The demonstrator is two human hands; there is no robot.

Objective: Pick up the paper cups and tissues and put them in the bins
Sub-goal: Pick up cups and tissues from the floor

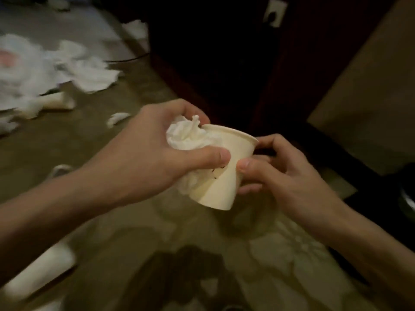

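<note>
The left hand point(155, 151) is curling its fingers round a crumpled tissue point(186, 135), and its thumb is pressing on the wall of the paper cup point(222, 180). The right hand point(285, 173) is pinching this cup from the other side, thumb on the wall, fingers near the rim. The cup is hanging tilted above the patterned carpet point(134, 221). The tissue is bunching over the cup's mouth, so the inside is hidden. Far left of the cup, a blurred heap of tissues point(45, 70) is lying beside a fallen cup point(56, 102). Below-left of the cup, a white cup-like thing point(42, 274) is lying, too blurred to be sure.
</note>
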